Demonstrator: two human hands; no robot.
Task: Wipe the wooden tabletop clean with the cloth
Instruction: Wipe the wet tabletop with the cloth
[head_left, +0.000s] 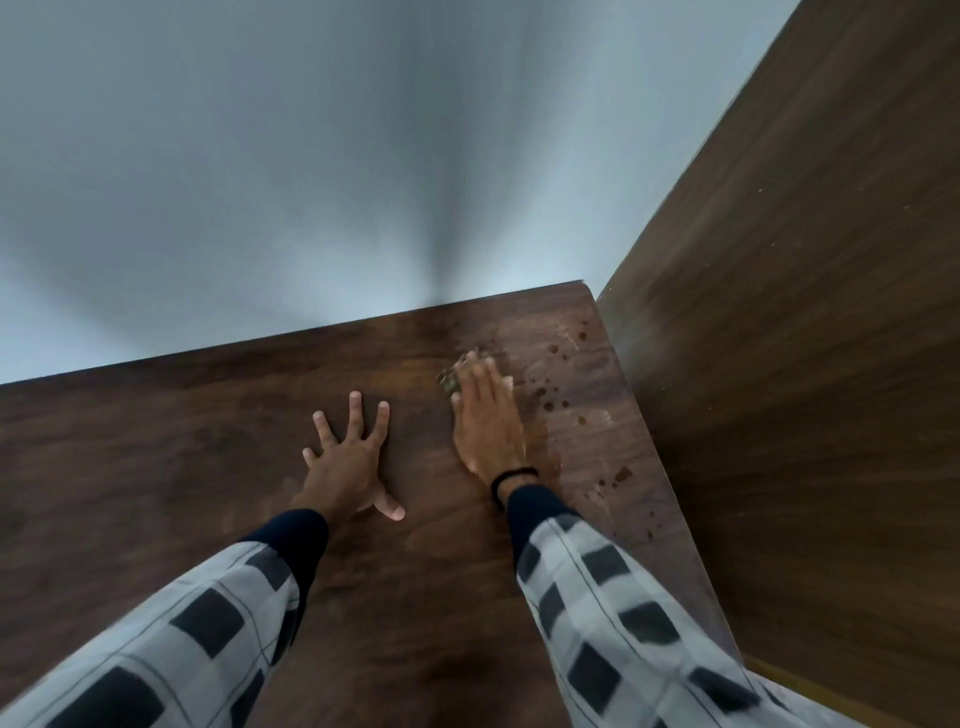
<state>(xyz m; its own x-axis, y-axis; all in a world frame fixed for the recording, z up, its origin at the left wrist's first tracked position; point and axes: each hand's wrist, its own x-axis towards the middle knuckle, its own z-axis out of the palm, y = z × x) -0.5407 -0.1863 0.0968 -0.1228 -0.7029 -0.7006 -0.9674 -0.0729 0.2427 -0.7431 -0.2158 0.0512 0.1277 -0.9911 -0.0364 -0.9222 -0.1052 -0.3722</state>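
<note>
Presses the greenish cloth (448, 382) under the right grip (485, 415), fingers straight and together, near the counter's (208, 441) far right corner just beside brown spots (541, 393) awaiting wiping, and plants the left grip (345, 462), fingers spread, flat toward the middle, likely for balance.

No legible text anywhere.

My left hand (353, 457) lies palm down at centre frame, fingers straight and splayed wide, thumb stuck out toward the lower right. My right hand (488, 421) sits just right of it and a little higher, palm down, fingers straight and close together, their tips blurred. A black band (514, 480) circles that wrist. Both forearms rise from the bottom edge in checked sleeves (597, 597).
</note>
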